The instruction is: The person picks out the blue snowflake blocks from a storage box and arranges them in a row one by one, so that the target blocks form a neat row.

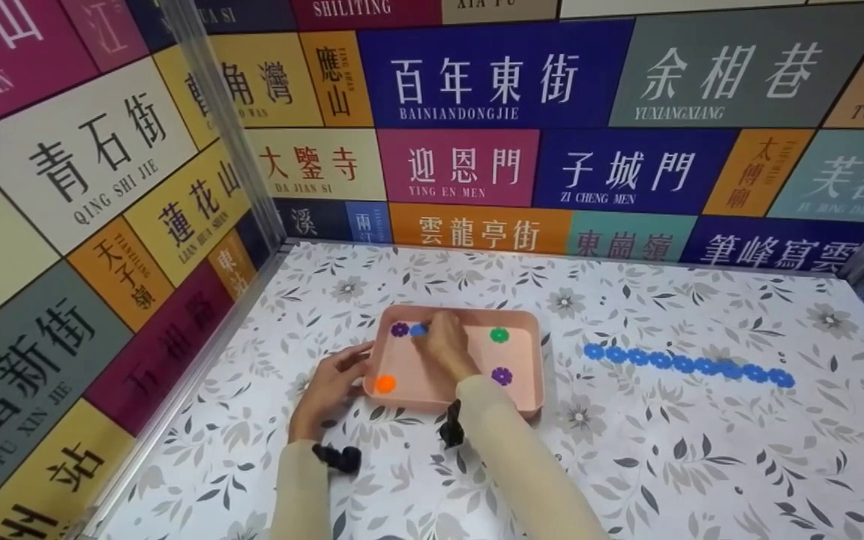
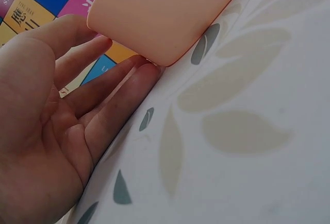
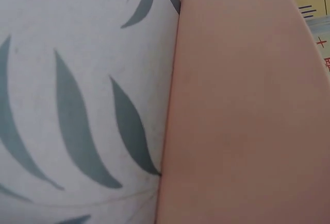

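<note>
A shallow pink tray [image 1: 432, 399] holds several small flower-shaped pieces. Inside it, my right hand [image 1: 443, 346] has curled fingers at a blue flower piece [image 1: 418, 330] and seems to pinch it; the fingertips are partly hidden. Right beside that piece lies a purple flower piece [image 1: 400, 330]. My left hand [image 1: 333, 386] is at the tray's left side. In the left wrist view, its loosely extended fingers [image 2: 121, 98] touch the tray's corner [image 2: 165, 33]. The right wrist view has only the tray's outer wall [image 3: 247, 110] and tablecloth, with no hand visible.
Also in the tray are an orange piece [image 1: 385, 384], a green piece [image 1: 499, 335] and another purple piece [image 1: 502, 376]. To the tray's right, a row of linked blue flower pieces [image 1: 687, 363] lies on the floral tablecloth [image 1: 664, 450]. Printed panels [image 1: 496, 79] stand behind and left.
</note>
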The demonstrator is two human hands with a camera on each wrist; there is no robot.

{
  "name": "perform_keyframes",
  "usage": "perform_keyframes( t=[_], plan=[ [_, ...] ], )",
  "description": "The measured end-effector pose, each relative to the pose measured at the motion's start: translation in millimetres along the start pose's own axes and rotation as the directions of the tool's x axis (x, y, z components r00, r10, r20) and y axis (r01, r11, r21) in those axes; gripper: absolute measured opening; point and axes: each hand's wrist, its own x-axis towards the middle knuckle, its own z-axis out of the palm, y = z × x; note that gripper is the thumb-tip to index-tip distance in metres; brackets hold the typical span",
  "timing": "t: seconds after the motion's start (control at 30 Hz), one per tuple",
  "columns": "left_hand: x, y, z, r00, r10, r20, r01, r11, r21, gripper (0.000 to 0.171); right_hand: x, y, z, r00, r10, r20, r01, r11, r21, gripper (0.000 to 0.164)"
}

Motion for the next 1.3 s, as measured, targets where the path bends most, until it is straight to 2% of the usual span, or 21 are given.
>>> perform_keyframes(
  t=[0.27, 0.47, 0.67, 0.8, 1.3],
  plan=[
    [0.7, -1.1, -0.3, 1.0, -0.008, 0.013, 0.008, 1.0, 0.016, 0.039, 2.0, 2.8, -3.4, 1.0, -0.002, 0.012, 0.002, 1.0, -0.008, 0.018],
    [1.1, -3.8, 0.9, 0.999, 0.033, -0.011, -0.033, 0.999, 0.014, 0.042, 2.0, 4.1, -2.2, 1.0, -0.017, 0.0, 0.017, 0.999, -0.044, 0.014],
    [0.8, -2.5, 1.4, 0.999, -0.021, -0.032, 0.022, 0.998, 0.057, 0.041, 1.4, 3.6, -1.7, 1.0, -0.007, 0.016, 0.008, 0.998, -0.062, 0.017],
    [2.1, -0.5, 1.7, 0.999, -0.022, -0.033, 0.025, 0.997, 0.071, 0.04, 2.3, 3.4, -2.9, 1.0, -0.005, 0.012, 0.006, 0.997, -0.073, 0.017],
    [1.2, -1.8, 1.4, 0.999, 0.043, -0.013, -0.042, 0.999, 0.032, 0.041, 3.1, 5.2, -4.7, 0.999, -0.033, 0.011, 0.034, 0.995, -0.097, 0.012]
  ],
)
